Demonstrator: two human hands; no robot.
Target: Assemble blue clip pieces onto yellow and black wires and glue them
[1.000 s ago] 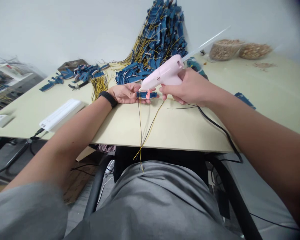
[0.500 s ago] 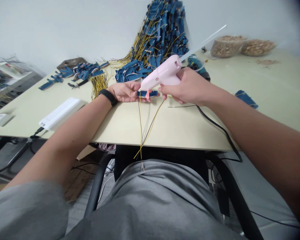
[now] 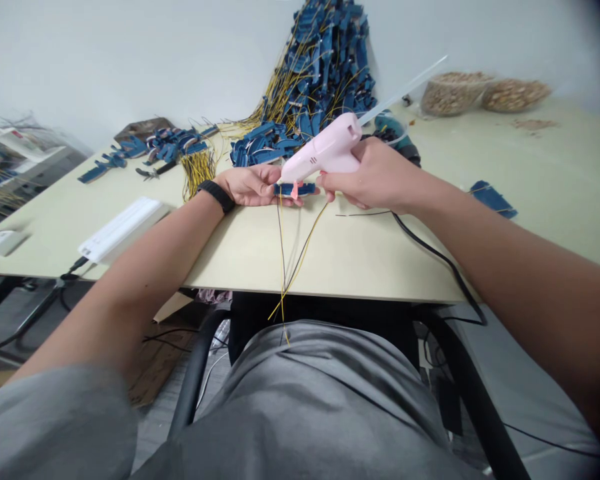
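My right hand (image 3: 375,179) is closed round a pink glue gun (image 3: 325,148) with a clear glue stick (image 3: 405,85) poking out of its back. Its nozzle points down at a small blue part (image 3: 295,189) lying on the beige table (image 3: 340,253). My left hand (image 3: 250,185), with a black band on the wrist, pinches that blue part at its left end and holds it flat. Thin yellow and black wires (image 3: 287,253) run from the part over the table's front edge toward my lap.
A tall heap of blue parts with yellow wires (image 3: 320,73) leans on the wall behind my hands. More blue parts (image 3: 165,143) lie at the left, one (image 3: 493,197) at the right. A white power strip (image 3: 123,227) sits left. Two bags (image 3: 485,93) stand far right. The gun's black cord (image 3: 440,260) drops off the front edge.
Hardly anything has moved. Both hands stay on the blue part and the glue gun, with only a slight shift of the view.
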